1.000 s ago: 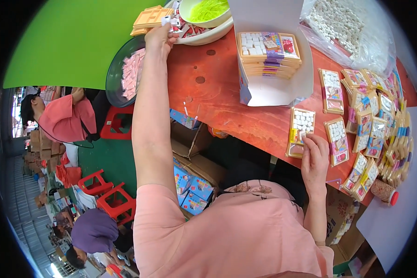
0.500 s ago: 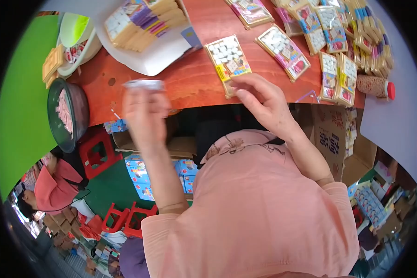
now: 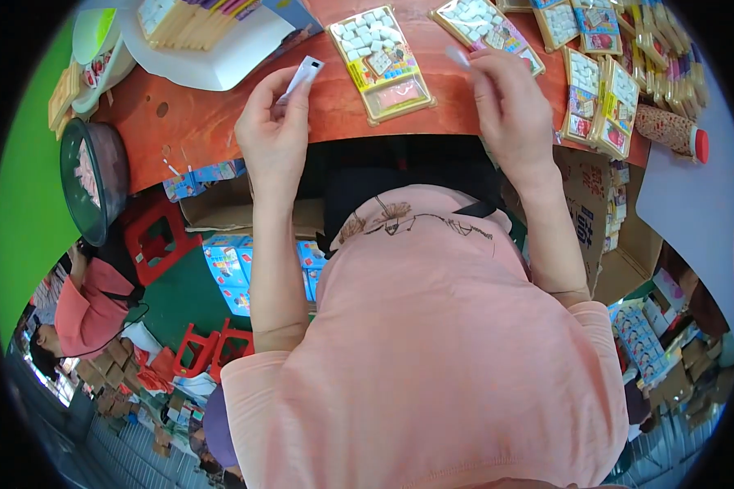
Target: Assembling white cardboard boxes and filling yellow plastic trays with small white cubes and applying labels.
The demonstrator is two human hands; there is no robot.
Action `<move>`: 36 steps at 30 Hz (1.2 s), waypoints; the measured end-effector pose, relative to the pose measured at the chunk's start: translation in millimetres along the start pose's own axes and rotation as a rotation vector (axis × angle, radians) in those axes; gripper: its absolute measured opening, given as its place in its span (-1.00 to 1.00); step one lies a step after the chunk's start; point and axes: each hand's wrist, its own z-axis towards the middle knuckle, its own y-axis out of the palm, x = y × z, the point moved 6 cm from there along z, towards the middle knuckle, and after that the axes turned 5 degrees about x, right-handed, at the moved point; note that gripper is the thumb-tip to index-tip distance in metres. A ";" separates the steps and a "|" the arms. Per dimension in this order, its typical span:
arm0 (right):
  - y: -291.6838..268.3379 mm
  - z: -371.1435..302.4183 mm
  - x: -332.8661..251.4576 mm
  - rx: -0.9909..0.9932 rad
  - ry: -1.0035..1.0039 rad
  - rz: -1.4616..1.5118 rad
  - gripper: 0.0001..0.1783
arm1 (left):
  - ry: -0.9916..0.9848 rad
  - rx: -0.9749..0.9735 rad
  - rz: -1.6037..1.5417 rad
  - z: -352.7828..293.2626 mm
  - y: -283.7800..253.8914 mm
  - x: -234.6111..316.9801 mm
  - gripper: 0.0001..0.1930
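My left hand (image 3: pixel 273 130) holds a small flat whitish-silver piece (image 3: pixel 303 75) with a dark slot at its tip, pinched between thumb and fingers above the table's near edge. My right hand (image 3: pixel 510 110) is raised at the right, thumb and fingers closed on a small translucent piece (image 3: pixel 457 55) whose kind I cannot make out. Between the hands lies a clear-topped candy pack (image 3: pixel 381 65), touched by neither. White pieces fill its upper part, a yellow printed card crosses the middle, and something pink shows in the lower compartment. A similar pack (image 3: pixel 485 24) lies partly behind my right hand.
Several more packs (image 3: pixel 599 102) are heaped at the right beside a red-capped jar (image 3: pixel 673 134). At the left stand a white box (image 3: pixel 200 69) with packs and a dark bowl (image 3: pixel 110 163) of pink pieces. Red stools (image 3: pixel 159 244) and a person in pink (image 3: pixel 94 306) are lower left.
My right hand has left the middle pack and moved right, now pinching a translucent piece. My left hand has moved toward the middle with its whitish-silver piece. The view has shifted a little.
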 end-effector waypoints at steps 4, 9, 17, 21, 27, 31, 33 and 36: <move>5.6 -19.1 -14.6 -0.062 -0.279 -0.277 -0.67 | 0.454 0.176 0.498 -9.1 5.8 17.6 -0.71; 5.3 -34.7 -21.7 -0.072 -0.178 -0.258 -0.61 | 0.882 0.024 0.499 -48.2 37.7 26.7 -0.69; 27.0 -39.8 -17.6 -0.128 0.081 -0.191 -0.78 | 0.988 -0.152 0.603 -53.4 73.0 26.0 -0.63; 32.0 -39.1 -9.5 -0.175 0.166 -0.179 -0.75 | 1.120 -0.142 0.592 -53.7 74.0 25.1 -0.65; 31.9 -38.2 -2.7 -0.311 0.604 0.266 -0.69 | 1.157 -0.054 0.488 -56.1 68.2 22.4 -0.66; 46.2 -46.8 -8.0 -0.227 0.881 1.057 -0.68 | 1.033 0.017 0.339 -55.8 62.7 25.0 -0.64; 54.4 -49.6 -10.4 -0.190 0.905 1.206 -0.68 | 1.003 0.014 0.303 -57.1 64.0 24.5 -0.65; 62.2 -52.0 -9.3 -0.223 0.812 1.100 -0.73 | 0.935 -0.011 0.284 -57.5 62.4 24.7 -0.64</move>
